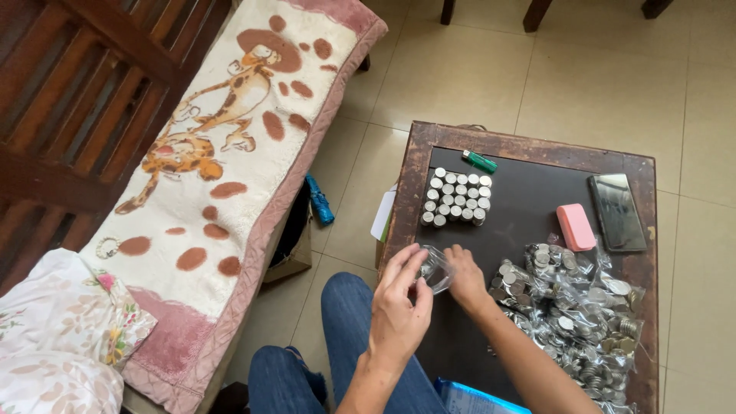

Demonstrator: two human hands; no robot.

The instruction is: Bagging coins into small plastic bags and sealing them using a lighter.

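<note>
left hand [399, 307] pinches clear bag [435, 268] | right hand [465, 277] grips it too (coins inside) | coin stacks [457, 198] near, on table [521, 146]

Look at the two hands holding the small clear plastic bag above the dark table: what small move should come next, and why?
Probably pull the bag's mouth open. The left hand and right hand both pinch the small clear bag between them. To the right lies a heap of silver coins in clear bags; beyond stand neat coin stacks, so coins seem to leave bags for stacking.
</note>
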